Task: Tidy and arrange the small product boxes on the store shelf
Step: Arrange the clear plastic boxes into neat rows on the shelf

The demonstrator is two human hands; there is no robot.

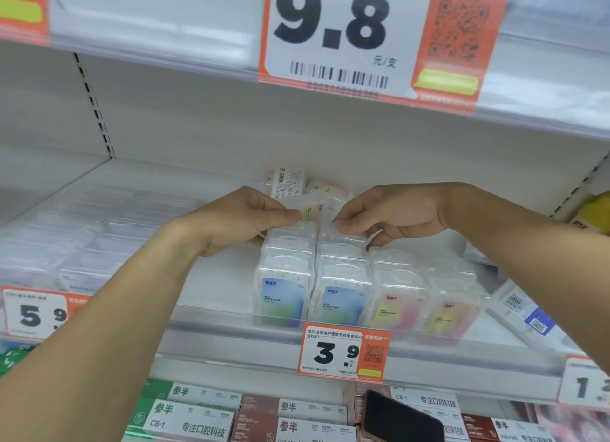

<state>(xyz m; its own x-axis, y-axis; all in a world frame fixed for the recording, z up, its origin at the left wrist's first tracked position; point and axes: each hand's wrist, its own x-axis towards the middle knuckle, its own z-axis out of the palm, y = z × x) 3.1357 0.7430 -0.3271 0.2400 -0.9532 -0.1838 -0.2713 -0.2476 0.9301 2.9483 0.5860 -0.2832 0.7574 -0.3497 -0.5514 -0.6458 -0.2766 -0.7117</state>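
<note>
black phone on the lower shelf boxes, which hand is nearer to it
Right. The right hand is above the flat black phone, slightly left of it; the left hand is up and much farther left.

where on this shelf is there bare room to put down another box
Bare shelf floor lies between the blue-label box rows and the clear packs at left. Bare too behind the rows, left of the back boxes. Crowded at the pink-label rows, and where left hand and right hand meet.
</note>
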